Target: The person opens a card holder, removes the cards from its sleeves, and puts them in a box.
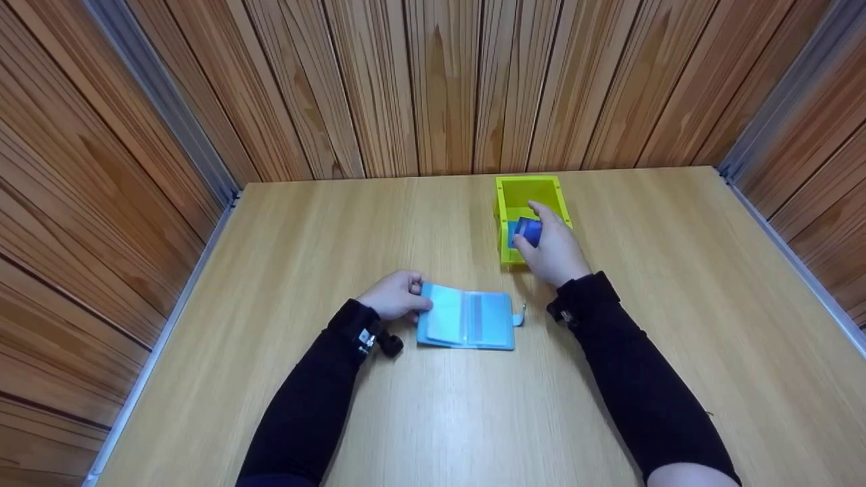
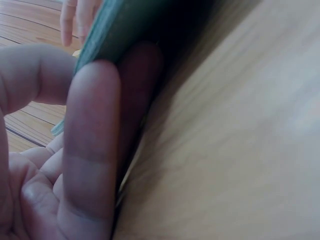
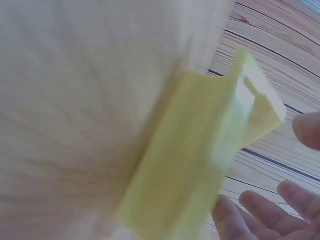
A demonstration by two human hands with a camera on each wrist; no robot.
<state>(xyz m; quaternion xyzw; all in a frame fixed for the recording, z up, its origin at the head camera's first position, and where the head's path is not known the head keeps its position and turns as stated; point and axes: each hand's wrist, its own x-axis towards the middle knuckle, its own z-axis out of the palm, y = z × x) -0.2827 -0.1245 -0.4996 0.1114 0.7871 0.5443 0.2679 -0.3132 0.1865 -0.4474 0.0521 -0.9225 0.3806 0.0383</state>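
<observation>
A light blue card holder [image 1: 490, 321] lies spread flat on the table, its clear inner sleeves showing and its snap strap at the right. My left hand [image 1: 398, 295] pinches its left cover, thumb on top and fingers beneath; the left wrist view shows the fingers against the cover's edge [image 2: 107, 32]. Over a yellow-green box [image 1: 502, 203] reaches my right hand [image 1: 556, 250], thumb and fingers apart. Dark blue [image 1: 528, 230] and lighter blue [image 1: 511, 234] flat pieces show at the box's near end, partly covered by that hand. Nothing appears between its fingertips [image 3: 250, 202] in the right wrist view.
The box stands near the back of the wooden table [image 1: 304, 237], right of the middle. Plank walls [image 1: 440, 88] rise behind and on both sides, with metal rails [image 1: 162, 358] along the side edges.
</observation>
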